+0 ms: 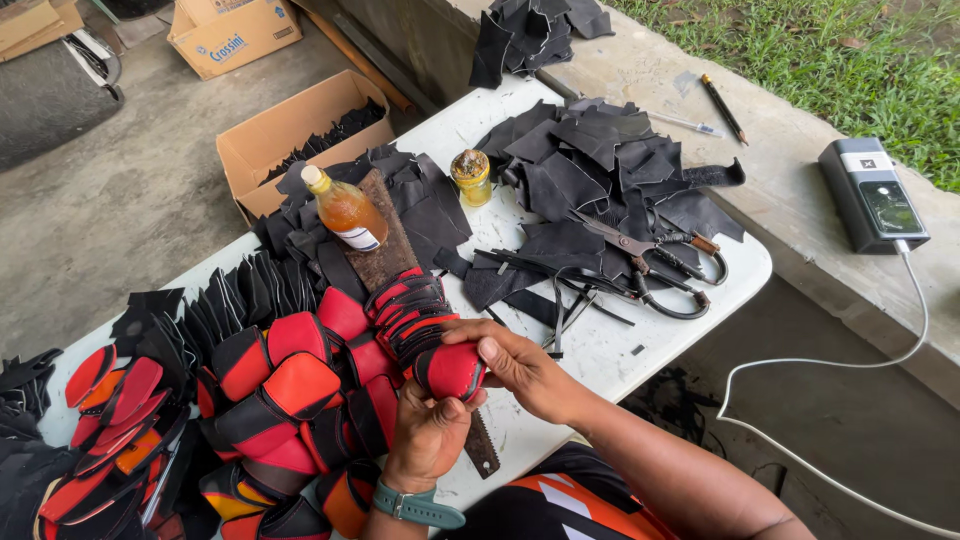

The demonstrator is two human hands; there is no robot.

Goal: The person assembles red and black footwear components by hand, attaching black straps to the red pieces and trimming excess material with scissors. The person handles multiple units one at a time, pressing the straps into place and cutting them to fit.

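Both hands are meeting low in the middle of the frame over 1 red-and-black leather piece point(452, 370). The left hand point(430, 435), with a teal watch point(418, 505) on its wrist, is coming up from below and wrapping its fingers around the near side of the piece. The right hand point(522, 365) is reaching in from the lower right, its thumb and fingertips pinching the rounded red end. So the 2 hands are together, both clamped on that piece. The piece looks curved and padded, glossy red with black edging, its long axis running roughly from the hands up and left toward a row of similar pieces point(405, 305), which it touches or continues.

Around it, piles of red, orange and black pieces point(280, 400) are filling the lower left of the frame, smooth and shell-shaped. The white table point(600, 350) is holding matte black leather scraps point(590, 165) at upper center, flat and jagged. A glass bottle of amber liquid point(345, 210) is lying tilted on a rusty saw blade point(385, 245), neck pointing upper left. A small yellow jar point(470, 178) is standing upright nearby. Metal shears point(640, 245) are resting on the scraps, right of center. An open cardboard box point(290, 130) is sitting on the floor at upper left.
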